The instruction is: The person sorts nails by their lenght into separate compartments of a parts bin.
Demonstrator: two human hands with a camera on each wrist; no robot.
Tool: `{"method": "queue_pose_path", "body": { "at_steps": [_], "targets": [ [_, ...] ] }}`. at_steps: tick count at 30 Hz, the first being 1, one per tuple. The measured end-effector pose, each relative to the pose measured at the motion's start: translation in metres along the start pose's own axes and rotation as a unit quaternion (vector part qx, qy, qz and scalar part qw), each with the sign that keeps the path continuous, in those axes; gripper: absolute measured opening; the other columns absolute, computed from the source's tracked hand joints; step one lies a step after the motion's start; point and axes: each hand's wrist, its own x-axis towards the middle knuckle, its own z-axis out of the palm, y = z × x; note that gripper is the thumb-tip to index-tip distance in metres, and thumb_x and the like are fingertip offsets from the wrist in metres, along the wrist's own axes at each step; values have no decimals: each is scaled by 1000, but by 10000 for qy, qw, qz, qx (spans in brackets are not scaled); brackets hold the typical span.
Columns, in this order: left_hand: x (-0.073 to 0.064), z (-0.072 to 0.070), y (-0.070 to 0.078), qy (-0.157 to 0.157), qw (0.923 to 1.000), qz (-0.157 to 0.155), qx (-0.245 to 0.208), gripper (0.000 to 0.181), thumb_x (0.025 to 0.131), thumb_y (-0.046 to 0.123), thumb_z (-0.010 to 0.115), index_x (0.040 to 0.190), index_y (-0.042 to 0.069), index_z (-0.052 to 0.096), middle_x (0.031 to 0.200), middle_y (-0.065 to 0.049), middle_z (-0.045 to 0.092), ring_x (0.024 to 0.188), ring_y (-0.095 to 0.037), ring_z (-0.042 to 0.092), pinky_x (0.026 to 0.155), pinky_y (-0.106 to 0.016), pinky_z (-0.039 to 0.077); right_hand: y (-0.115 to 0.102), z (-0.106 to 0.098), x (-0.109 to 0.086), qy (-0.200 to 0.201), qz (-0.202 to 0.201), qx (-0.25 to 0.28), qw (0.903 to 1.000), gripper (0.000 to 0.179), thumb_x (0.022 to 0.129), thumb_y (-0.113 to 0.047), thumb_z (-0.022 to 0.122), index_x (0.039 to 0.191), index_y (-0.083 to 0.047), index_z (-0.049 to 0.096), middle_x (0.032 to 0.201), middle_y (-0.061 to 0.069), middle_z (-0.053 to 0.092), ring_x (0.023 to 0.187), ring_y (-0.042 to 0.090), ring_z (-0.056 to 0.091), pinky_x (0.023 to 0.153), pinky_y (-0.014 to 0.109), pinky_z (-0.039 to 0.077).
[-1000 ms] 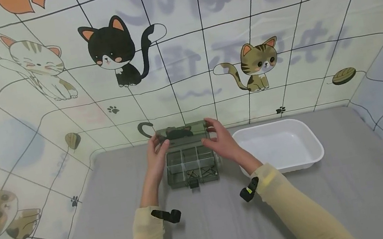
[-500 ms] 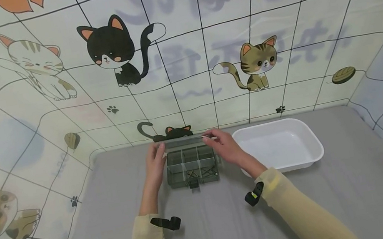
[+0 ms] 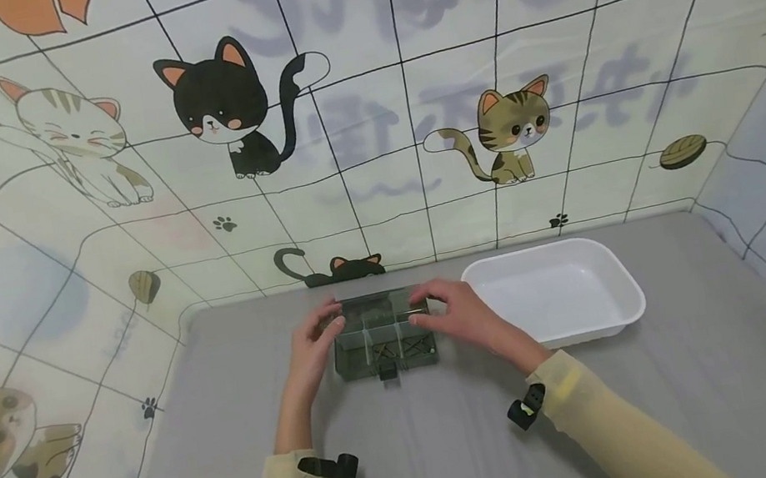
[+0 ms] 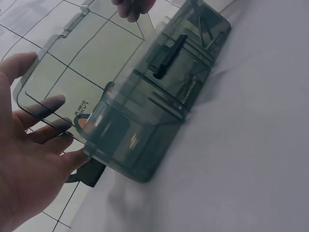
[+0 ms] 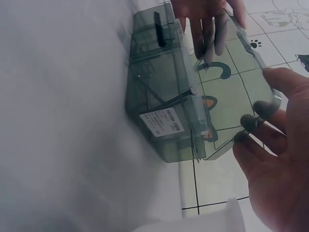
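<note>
A dark translucent plastic compartment box stands on the grey cloth, its hinged lid tilted forward over the back compartments. My left hand holds the lid's left edge, fingers showing through the clear plastic in the left wrist view. On the other side my right hand grips the lid's right edge between thumb and fingers. Several screws lie crossed in the front middle and front right compartments. A black latch hangs at the box's front. The right wrist view shows a white label on the box's side.
A white plastic tray stands just right of the box, close to my right forearm. Behind the grey-covered table rises a cloth backdrop printed with cats and grid lines, which also runs along both sides.
The lid has swung from standing up behind the box, through edge-on, to leaning forward over it. Both hands have come forward and down with it, keeping hold of its edges.
</note>
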Motion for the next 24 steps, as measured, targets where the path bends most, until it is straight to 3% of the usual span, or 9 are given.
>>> {"method": "queue_pose_path", "body": {
  "at_steps": [4, 14, 24],
  "targets": [
    [-4, 0, -6, -146, 9998, 31, 156, 44, 102, 22, 66, 137, -3, 61, 158, -14, 43, 149, -30, 34, 122, -52, 25, 0, -1, -7, -244, -228, -404, 9986, 31, 94, -21, 76, 117, 0, 73, 129, 14, 68, 128, 36, 58, 106, 55, 46],
    [-12, 3, -15, -245, 9992, -8, 309, 49, 97, 12, 72, 141, -5, 58, 161, -10, 40, 151, -29, 30, 121, -50, 27, 7, -2, -14, -548, -634, -692, 9941, 19, 97, -7, 67, 111, 3, 77, 128, 18, 69, 127, 38, 59, 104, 55, 48],
    [-15, 4, -19, -152, 9986, -58, 507, 52, 92, 10, 77, 140, -3, 60, 160, -6, 42, 151, -26, 30, 121, -46, 28, 6, -3, -15, -941, -958, -1173, 9840, 18, 95, -3, 67, 108, 4, 77, 123, 19, 70, 124, 38, 61, 101, 52, 51]
  ]
}}
